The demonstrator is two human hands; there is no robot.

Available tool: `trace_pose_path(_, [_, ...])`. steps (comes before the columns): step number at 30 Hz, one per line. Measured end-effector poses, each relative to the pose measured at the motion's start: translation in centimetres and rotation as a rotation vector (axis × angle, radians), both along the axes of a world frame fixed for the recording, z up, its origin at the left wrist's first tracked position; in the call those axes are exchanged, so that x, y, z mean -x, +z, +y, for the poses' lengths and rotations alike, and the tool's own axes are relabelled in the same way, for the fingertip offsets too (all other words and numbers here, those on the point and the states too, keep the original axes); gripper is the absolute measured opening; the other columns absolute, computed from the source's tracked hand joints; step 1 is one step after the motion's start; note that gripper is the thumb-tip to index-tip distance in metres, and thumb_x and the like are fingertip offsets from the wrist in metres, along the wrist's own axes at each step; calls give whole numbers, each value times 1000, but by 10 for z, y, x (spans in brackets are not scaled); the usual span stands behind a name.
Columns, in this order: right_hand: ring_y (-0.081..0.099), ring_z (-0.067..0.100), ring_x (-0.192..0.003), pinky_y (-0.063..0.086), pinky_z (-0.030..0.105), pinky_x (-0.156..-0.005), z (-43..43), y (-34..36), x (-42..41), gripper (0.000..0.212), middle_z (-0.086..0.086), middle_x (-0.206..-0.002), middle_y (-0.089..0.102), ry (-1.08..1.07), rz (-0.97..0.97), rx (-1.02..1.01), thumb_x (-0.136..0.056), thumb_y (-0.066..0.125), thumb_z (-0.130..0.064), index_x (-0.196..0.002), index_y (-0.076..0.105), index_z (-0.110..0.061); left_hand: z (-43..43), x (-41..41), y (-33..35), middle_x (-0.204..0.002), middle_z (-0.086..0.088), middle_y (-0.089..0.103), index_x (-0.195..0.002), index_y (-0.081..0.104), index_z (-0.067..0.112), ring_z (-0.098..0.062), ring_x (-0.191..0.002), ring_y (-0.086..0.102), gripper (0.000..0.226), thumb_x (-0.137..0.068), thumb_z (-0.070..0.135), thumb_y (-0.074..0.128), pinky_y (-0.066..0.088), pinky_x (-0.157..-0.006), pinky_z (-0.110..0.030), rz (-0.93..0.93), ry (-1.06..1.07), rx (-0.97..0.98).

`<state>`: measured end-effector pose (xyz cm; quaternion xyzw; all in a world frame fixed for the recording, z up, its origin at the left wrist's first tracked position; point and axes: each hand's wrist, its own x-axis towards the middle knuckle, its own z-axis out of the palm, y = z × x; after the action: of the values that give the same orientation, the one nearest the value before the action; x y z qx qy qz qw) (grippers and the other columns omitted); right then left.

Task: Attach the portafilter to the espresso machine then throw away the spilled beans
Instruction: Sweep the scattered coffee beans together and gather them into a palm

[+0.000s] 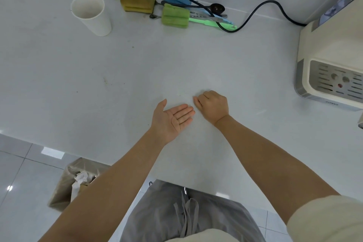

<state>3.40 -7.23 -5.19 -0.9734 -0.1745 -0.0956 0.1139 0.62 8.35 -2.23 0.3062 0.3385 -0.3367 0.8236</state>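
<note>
My left hand (172,119) lies palm up and flat on the white counter (137,69), fingers together, with nothing visible in the palm. Right beside its fingertips my right hand (213,105) is curled knuckles up on the counter; whether it holds beans I cannot tell. No loose beans show on the counter near the hands. The cream espresso machine (330,65) stands at the right edge, its drip tray (337,82) visible. The portafilter is not clearly in view.
A bin lined with a brown bag (75,181) stands on the floor below the counter's front left edge. A white paper cup (91,14), stacked cups, sponges (174,16) and utensils sit along the back wall. A black cable (255,12) runs to the machine.
</note>
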Motion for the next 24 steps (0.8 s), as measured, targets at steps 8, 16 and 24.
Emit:
trace_pose_path(8, [36,16,-20,30,10,-27,4,-4,-2,46,0,-24,40,-90,15,20,-48,85,-10,-29,44,-13,-2,4,-3,-140,-24,40,-128,39,-8,-33,-128,41,65,-92,44,23,39,-96,-38,19,-36,-4])
trace_pose_path(16, [30,18,-16,31,12,-29,1,7,-8,50,6,-21,38,-121,-8,-55,-48,84,1,-27,40,-7,-2,3,-2,-141,-24,40,-129,38,-8,-33,-130,39,64,-92,43,23,38,-96,-39,12,-48,22])
trace_pose_path(24, [28,18,-38,15,20,-42,16,47,-8,60,-8,-34,15,-87,115,-363,-88,53,-7,-40,19,-17,-26,1,9,-129,-18,52,-125,45,-5,-31,-129,42,56,-95,38,24,39,-96,-38,-8,-67,109])
